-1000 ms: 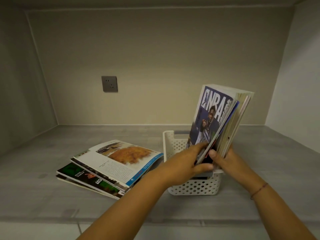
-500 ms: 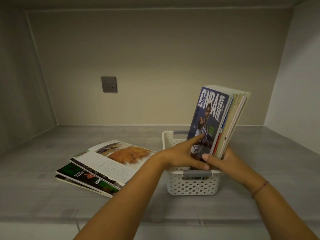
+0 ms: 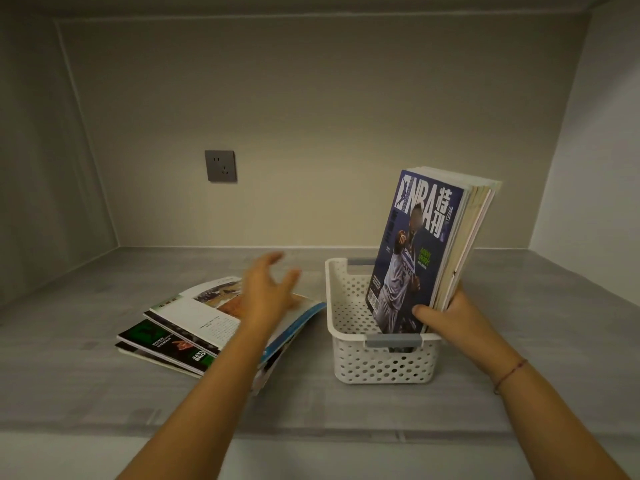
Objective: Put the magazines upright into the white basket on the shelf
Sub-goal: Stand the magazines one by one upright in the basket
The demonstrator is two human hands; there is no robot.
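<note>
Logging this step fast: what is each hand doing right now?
Left hand: open, empty, fingers spread above the flat magazine pile.
Right hand: closed on the upright magazines standing in the white basket.

A grey wall socket (image 3: 220,165) sits on the back wall; a thin, perhaps red, wrist cord (image 3: 510,374).

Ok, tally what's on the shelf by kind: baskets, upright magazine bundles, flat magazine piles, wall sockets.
White basket: 1
Upright magazine bundle, held by the right hand: 1
Flat magazine pile under the open left hand: 1
Wall socket: 1
Total: 4
</note>
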